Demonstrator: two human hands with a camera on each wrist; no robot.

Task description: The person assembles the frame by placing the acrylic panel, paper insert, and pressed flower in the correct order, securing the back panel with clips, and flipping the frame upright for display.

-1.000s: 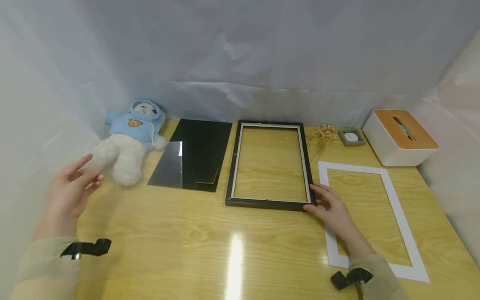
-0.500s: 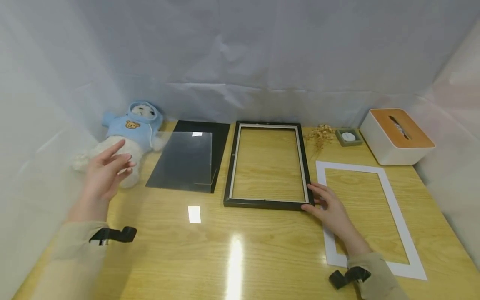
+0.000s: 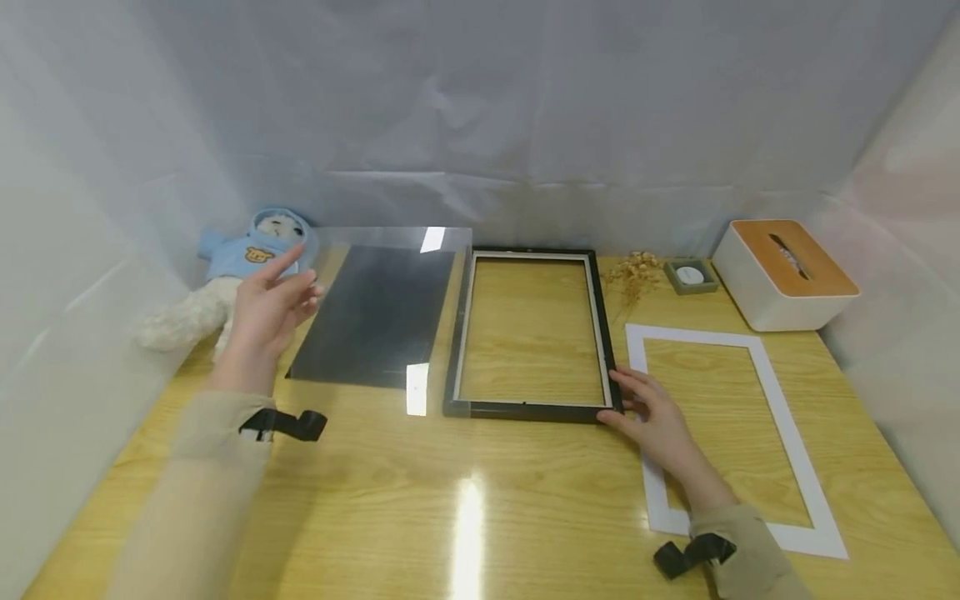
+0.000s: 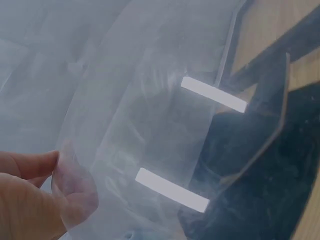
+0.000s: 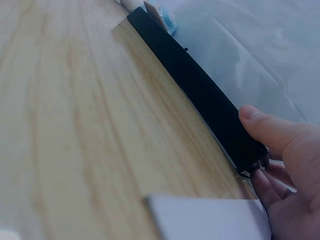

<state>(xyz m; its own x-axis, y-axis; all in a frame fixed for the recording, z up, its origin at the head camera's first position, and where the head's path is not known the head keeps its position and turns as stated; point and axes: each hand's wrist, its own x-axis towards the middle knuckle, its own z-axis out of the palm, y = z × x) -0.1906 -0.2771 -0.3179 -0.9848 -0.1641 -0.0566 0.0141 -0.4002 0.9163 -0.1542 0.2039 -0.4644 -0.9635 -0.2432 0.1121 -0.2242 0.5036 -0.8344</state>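
My left hand [image 3: 268,312] pinches a clear sheet [image 3: 417,388] by its left edge, thumb on one side and fingers behind, as the left wrist view shows. The sheet hangs above the table, over a black backing board [image 3: 371,317] and the left side of a black picture frame [image 3: 555,412]. Two bright reflections cross it. With thumb and fingers, my right hand [image 3: 651,421] grips the frame's lower right corner; the frame lies flat on the table. Through the sheet, the board's stand flap [image 4: 255,155] shows in the left wrist view.
A white mat [image 3: 789,433] lies right of the frame, under my right forearm. Behind it are dried flowers [image 3: 636,275], a small grey-green box [image 3: 691,277] and a tissue box [image 3: 783,275]. A plush toy [image 3: 247,254] in blue sits at the back left.
My left hand has carried the clear sheet rightward and upward, from beside the plush toy until its right edge overlaps the frame. My right hand stays at the frame's corner.
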